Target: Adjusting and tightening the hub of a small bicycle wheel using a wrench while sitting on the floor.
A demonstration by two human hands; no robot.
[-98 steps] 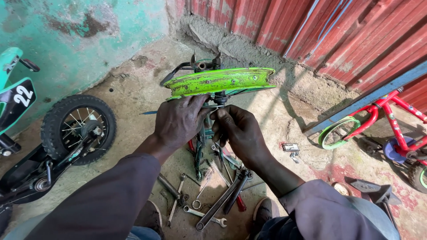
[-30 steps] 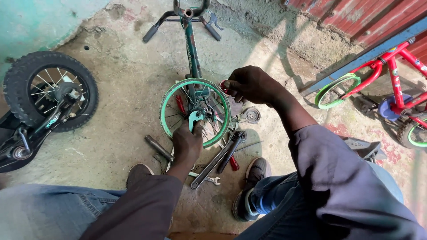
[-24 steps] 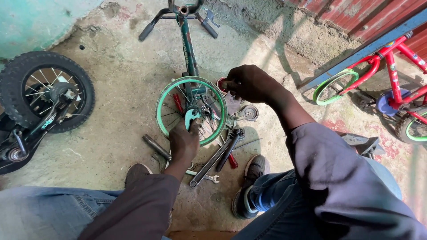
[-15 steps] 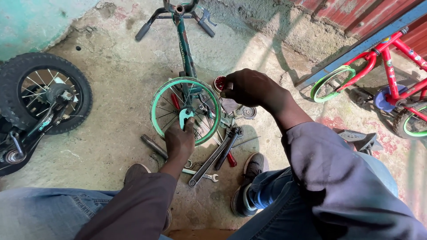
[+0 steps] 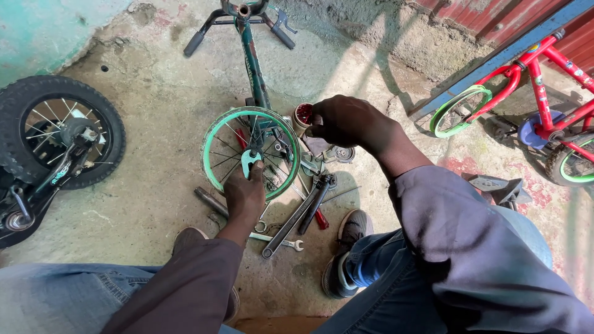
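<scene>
Two hands: both worked at one small bicycle on the concrete.
Left hand [image 5: 245, 193]: fingers closed on a teal wrench [image 5: 249, 161] at the green-rimmed wheel [image 5: 213, 145].
Right hand [image 5: 344, 122]: fingertips pinched a small red-capped part [image 5: 303, 114] beside that wheel.
Below: spanners [image 5: 279, 234].

Bright hard sunlight, sharp dark shadows on concrete, crisp focus, slight wide-angle edge distortion

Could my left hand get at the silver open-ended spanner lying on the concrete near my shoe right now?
Probably yes. The left hand rests on the green-rimmed small bicycle wheel, and the silver open-ended spanner lies just beside that forearm on bare concrete, only crossed by a long dark metal bar.
</scene>
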